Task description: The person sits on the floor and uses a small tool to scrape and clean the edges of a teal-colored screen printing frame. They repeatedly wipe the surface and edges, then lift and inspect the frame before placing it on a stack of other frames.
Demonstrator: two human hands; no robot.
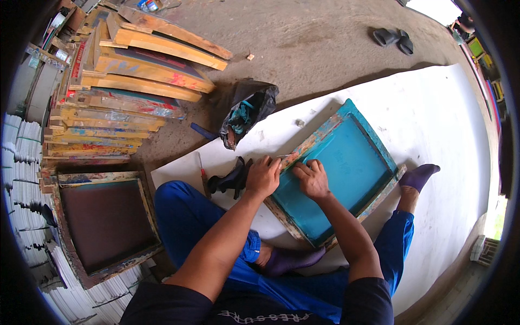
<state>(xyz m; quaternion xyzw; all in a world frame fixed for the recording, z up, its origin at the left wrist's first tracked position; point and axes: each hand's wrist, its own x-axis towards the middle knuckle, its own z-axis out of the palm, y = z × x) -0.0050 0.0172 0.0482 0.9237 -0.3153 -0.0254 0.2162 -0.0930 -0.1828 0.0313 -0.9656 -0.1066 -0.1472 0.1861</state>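
Note:
A wooden screen-printing frame (374,130) with teal mesh (346,165) lies tilted across my legs, its rim stained with paint. My left hand (264,176) is closed at the frame's left edge. A small thin piece with a pale glint shows by its fingertips, too small to name. Just inside that same edge, my right hand (312,179) is closed, fingers pinched down against the teal surface. Whatever those fingers grip is hidden. Beside my left hand lies a crumpled black thing (230,177), perhaps gloves or cloth. A screwdriver with a red handle (203,179) rests left of it.
A white sheet (433,119) covers the floor under me. Beyond my hands stands a black plastic bag (262,103) with teal scraps. Stacked wooden frames (157,67) fill the far left. Another frame with dark mesh (108,225) lies at left by paper stacks (27,187). Dark shoes (392,39) sit far right.

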